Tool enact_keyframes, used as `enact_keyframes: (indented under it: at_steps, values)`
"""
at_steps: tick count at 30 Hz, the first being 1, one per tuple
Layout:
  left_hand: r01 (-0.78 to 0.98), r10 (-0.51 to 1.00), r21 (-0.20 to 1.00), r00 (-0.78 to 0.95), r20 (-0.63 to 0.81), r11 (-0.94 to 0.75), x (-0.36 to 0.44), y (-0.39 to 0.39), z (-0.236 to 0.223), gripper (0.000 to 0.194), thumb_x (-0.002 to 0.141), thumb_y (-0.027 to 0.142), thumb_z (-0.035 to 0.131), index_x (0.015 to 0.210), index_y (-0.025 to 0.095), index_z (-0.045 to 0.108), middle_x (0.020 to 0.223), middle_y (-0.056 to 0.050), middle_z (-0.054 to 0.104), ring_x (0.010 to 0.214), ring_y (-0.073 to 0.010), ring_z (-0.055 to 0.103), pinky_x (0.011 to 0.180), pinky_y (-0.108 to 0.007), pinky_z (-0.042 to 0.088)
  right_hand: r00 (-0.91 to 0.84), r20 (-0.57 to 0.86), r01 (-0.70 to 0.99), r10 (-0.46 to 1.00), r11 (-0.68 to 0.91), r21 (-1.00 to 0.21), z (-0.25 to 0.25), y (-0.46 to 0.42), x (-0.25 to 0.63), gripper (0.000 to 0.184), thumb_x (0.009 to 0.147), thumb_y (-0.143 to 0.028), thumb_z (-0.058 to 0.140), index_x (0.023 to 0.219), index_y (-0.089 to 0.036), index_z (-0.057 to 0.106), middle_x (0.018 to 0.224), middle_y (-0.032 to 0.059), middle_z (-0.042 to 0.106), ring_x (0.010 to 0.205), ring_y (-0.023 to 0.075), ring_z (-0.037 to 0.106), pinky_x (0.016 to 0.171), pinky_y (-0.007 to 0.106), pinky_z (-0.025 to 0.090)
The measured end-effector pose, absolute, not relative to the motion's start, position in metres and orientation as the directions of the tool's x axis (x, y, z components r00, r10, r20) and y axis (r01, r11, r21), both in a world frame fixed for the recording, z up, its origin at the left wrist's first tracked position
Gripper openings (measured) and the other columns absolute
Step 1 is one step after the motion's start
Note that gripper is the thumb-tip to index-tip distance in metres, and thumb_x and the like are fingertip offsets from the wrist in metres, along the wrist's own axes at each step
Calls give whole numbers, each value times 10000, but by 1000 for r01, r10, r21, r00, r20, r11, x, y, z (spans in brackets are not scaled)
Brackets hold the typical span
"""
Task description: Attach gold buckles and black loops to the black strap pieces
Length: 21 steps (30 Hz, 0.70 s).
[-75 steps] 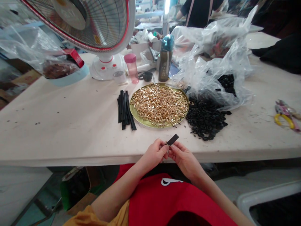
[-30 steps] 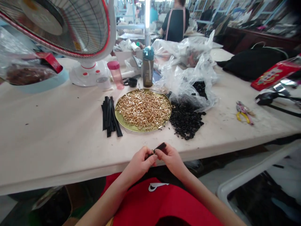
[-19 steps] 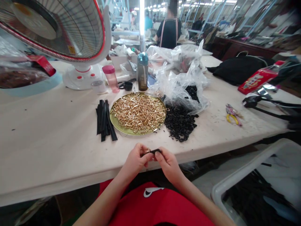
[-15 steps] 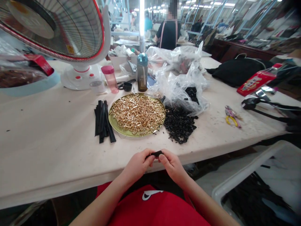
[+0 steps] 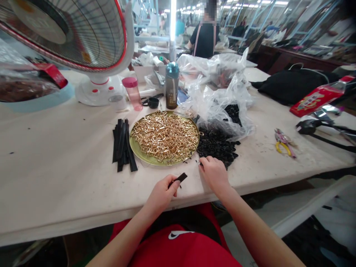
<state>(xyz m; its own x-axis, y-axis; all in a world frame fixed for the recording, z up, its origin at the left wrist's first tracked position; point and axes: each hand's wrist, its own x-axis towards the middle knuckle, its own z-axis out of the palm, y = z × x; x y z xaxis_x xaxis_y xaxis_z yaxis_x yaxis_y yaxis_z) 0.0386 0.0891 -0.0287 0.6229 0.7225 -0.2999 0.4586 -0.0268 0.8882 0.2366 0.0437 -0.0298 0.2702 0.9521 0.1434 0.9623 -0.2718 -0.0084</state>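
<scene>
My left hand (image 5: 163,190) grips a short black strap (image 5: 180,178) near the table's front edge, its free end sticking out toward the upper right. At the near edge of a pile of small black loops (image 5: 217,144), my right hand (image 5: 213,171) has its fingers drawn together, fingertips low at the table; whatever they pinch is too small to name. Between the hands and the fan lies a round gold-coloured tray (image 5: 151,160) heaped with small gold metal buckles (image 5: 167,135). Left of the tray is a stack of longer black strips (image 5: 121,144).
A large fan (image 5: 100,89) stands back left, beside a pink cup (image 5: 132,94) and a dark water bottle (image 5: 171,87). Clear plastic bags (image 5: 219,92) lie behind the black pile. Yellow-handled pliers (image 5: 283,146) and a red-labelled bottle (image 5: 317,98) are on the right. A person stands farther back.
My hands, earlier together on the strap, are apart now. The right has let go and moved forward and right to the black pile; the left keeps the strap.
</scene>
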Motion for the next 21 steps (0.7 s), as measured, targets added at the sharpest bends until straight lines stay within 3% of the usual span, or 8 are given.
enact_keyframes:
  at_steps: [5, 11, 14, 18, 21]
  values:
    - [423, 735, 906, 616, -284, -3, 36, 88, -32, 271, 809, 422, 404, 804, 177, 518, 551, 43, 495, 519, -104, 439, 538, -215, 342, 224, 184, 974, 957, -212, -84, -38, 45, 226, 109, 804, -237, 486, 780, -192, 582, 795, 65, 605, 787, 215, 520, 680, 320, 291]
    - [408, 777, 913, 571, -266, 12, 24, 87, -30, 260, 799, 412, 403, 793, 176, 514, 554, 41, 497, 496, -96, 420, 517, -209, 346, 323, 292, 906, 900, -204, -371, -39, 32, 245, 190, 813, -223, 453, 955, -157, 562, 851, 56, 636, 786, 188, 558, 709, 292, 348]
    - [406, 782, 914, 561, -271, 26, 21, 86, -30, 257, 797, 413, 403, 788, 178, 508, 552, 42, 496, 484, -93, 414, 505, -204, 344, 339, 297, 924, 893, -256, -285, -32, 31, 257, 206, 827, -208, 429, 943, -157, 591, 911, 79, 623, 804, 197, 561, 689, 295, 351]
    - [409, 788, 912, 555, -267, 21, 22, 85, -32, 248, 801, 405, 400, 784, 179, 502, 556, 41, 494, 484, -93, 412, 497, -198, 340, 294, 177, 956, 939, -288, -60, -24, 43, 258, 167, 818, -251, 482, 898, -195, 618, 869, 75, 618, 786, 215, 560, 648, 314, 312]
    - [406, 786, 914, 558, -267, 22, 21, 85, -33, 237, 804, 394, 400, 776, 179, 496, 554, 41, 486, 481, -90, 406, 495, -194, 336, 290, 113, 954, 950, -296, 39, -25, 54, 254, 130, 795, -275, 533, 860, -181, 595, 825, 77, 614, 779, 223, 563, 634, 316, 287]
